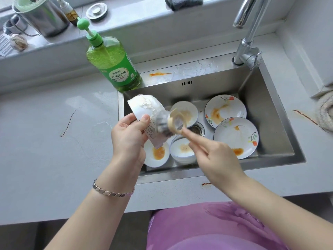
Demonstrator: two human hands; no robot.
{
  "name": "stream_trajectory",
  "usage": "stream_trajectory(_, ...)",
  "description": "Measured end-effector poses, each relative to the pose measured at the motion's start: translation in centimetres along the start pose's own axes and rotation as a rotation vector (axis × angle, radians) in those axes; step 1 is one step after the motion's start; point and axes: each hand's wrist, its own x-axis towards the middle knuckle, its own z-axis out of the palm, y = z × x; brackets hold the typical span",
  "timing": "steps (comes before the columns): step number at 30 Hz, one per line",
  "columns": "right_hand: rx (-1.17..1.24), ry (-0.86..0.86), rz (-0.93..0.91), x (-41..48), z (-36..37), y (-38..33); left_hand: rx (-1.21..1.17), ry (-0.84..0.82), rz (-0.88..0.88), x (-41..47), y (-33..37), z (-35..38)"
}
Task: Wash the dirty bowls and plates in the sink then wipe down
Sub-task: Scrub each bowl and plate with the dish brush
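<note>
Your left hand (128, 134) grips 1 soapy bowl (144, 107) tilted over sink (216, 87); right hand (218, 159) pinches brush (175, 121) handle, blurred head at bowl

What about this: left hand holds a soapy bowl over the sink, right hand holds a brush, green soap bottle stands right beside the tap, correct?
Not quite. The head view shows the green soap bottle at the back left corner of the sink, across from the tap at its back right. The rest holds.
</note>
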Motion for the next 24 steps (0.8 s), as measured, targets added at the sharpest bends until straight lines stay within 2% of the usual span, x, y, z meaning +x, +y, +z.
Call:
stream_trajectory(3, 0.406, -0.052, 0.170, 0.7, -0.4, -0.3, -0.060, 0.020, -0.014, -0.2, -0.1, 0.5)
stream_trajectory(5, 0.564, -0.111, 0.213, -0.4, -0.5, -1.1, -0.113, 0.045, -0.018, 0.0, -0.1, 0.8)
stream_trajectory(8, 0.660, -0.115, 0.363, -0.3, -0.6, -1.3, -0.180, 0.064, -0.023, -0.1, -0.6, 1.0)
stream_trajectory(12, 0.812, -0.138, 0.589, 1.1, -0.9, 0.2, -0.248, -0.003, -0.004, -0.4, -0.8, 1.4)
stream_trajectory(17, 0.954, -0.214, 0.656, 0.2, -0.7, -0.4, -0.298, -0.024, 0.002, 0.3, -0.9, 1.6)
stream_trajectory(24, 1.099, -0.289, 0.778, 0.0, -1.3, 0.7, -0.297, -0.167, 0.003, 0.8, -1.1, 0.4)
